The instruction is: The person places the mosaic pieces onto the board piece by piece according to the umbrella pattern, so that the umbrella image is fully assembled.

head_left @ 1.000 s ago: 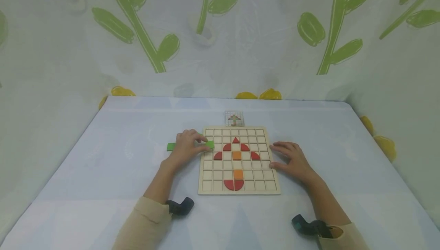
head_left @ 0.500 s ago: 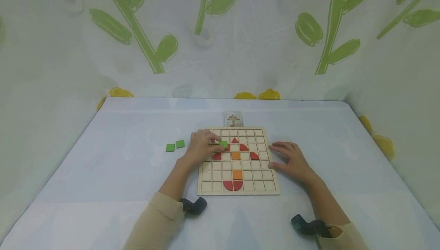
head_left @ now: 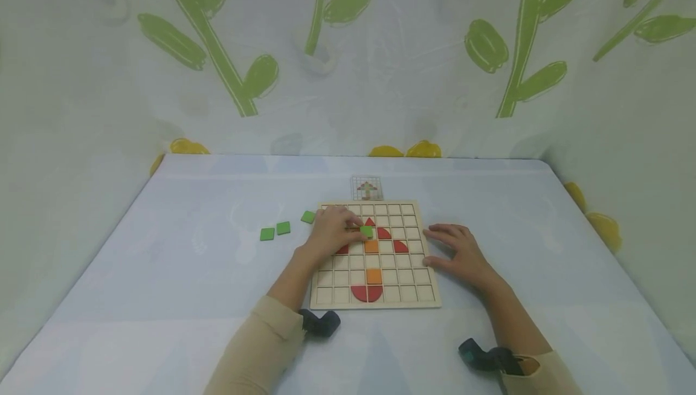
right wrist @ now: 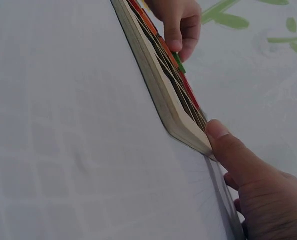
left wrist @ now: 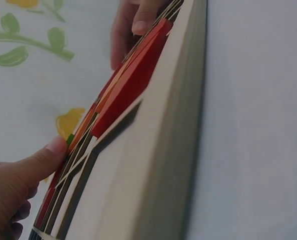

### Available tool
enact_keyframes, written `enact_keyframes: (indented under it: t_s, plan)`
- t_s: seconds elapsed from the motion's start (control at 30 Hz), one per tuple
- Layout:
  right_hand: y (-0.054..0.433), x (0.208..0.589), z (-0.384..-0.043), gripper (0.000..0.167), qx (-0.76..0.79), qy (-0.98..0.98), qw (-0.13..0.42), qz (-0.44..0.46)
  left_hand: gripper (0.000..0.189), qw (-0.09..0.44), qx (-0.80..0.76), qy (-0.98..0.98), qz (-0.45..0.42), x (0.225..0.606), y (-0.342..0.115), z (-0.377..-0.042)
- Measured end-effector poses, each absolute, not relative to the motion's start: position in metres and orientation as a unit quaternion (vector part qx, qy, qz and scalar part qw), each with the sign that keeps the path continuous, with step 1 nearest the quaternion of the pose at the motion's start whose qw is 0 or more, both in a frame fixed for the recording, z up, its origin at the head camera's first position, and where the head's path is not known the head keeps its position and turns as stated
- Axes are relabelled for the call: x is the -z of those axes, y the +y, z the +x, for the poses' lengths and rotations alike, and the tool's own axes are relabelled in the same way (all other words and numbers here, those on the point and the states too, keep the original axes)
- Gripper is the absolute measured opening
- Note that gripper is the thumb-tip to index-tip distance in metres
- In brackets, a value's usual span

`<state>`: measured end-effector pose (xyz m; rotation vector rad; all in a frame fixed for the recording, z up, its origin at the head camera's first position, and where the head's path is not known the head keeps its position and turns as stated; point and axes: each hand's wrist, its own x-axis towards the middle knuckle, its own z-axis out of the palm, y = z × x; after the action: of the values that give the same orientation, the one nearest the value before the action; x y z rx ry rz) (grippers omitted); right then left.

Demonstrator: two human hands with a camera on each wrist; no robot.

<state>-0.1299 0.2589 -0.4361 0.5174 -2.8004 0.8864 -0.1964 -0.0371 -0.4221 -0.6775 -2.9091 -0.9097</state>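
My left hand [head_left: 333,231] pinches a green square tile [head_left: 367,232] between thumb and fingers. The tile is at the cell between a red triangle [head_left: 370,221] and an orange square tile [head_left: 371,246] on the wooden grid board [head_left: 405,294]. In the right wrist view the green tile [right wrist: 179,62] tilts at the board's surface. My right hand [head_left: 459,251] touches the board's right edge with thumb and fingertips, fingers relaxed. Red quarter-round tiles [head_left: 400,246] sit in the grid, some hidden by the left hand. A second orange square [head_left: 373,276] lies above two red quarter-rounds [head_left: 359,293].
Three loose green tiles lie left of the board: one green tile [head_left: 267,234], another green tile [head_left: 283,228], and a green tile [head_left: 307,217] by the left hand. A small pattern card [head_left: 367,188] lies behind the board. The table [head_left: 179,262] meets a leaf-patterned backdrop [head_left: 337,111].
My left hand has carried the green tile rightward from the board's left edge to the middle column. The loose green tiles at left are uncovered. The right hand stays at the edge.
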Motion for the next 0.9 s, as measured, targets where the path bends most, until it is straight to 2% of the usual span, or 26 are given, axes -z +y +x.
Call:
enact_keyframes:
  t_s: [0.3, 0.73, 0.9]
  plan:
    - [0.2567, 0.4361, -0.1304, 0.058, -0.296, -0.938, 0.076, 0.164, 0.037, 0.002, 0.305, -0.927, -0.217, 0.4185, -0.0341, -0.1955]
    - [0.2573, 0.4353, -0.1302, 0.058, -0.295, -0.94, 0.071, 0.159, 0.027, 0.005, 0.33, -0.919, -0.216, 0.4216, -0.0337, -0.1969]
    - [0.2572, 0.4356, -0.1296, 0.058, -0.292, -0.941, 0.068, 0.155, 0.029, 0.002, 0.342, -0.916, -0.21, 0.4213, -0.0347, -0.1959]
